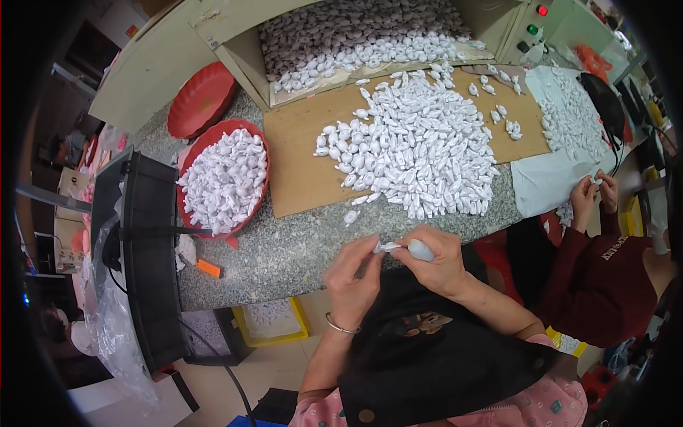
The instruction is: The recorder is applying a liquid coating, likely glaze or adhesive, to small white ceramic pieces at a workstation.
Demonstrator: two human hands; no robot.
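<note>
In front of my chest, at the counter's near edge, both hands are close together. My left hand (353, 281) pinches a small white piece (380, 247) between thumb and fingers. My right hand (442, 265) is closed around a tool with a smooth, rounded pale handle (421, 249), its narrow end pointing at that piece. Fingers hide the tool's tip. Just beyond lies a big heap of small white moulded pieces (427, 142) on a brown board (292, 171). One loose white piece (351, 218) rests on the granite counter near my hands.
A red scalloped bowl (268, 167) full of white pieces stands left, with another red bowl (203, 99) behind. An open-fronted cabinet (245, 64) holds more pieces. An orange block (209, 268) lies front left. At right, a co-worker's hands (594, 192) handle a piece beside a white cloth (533, 181).
</note>
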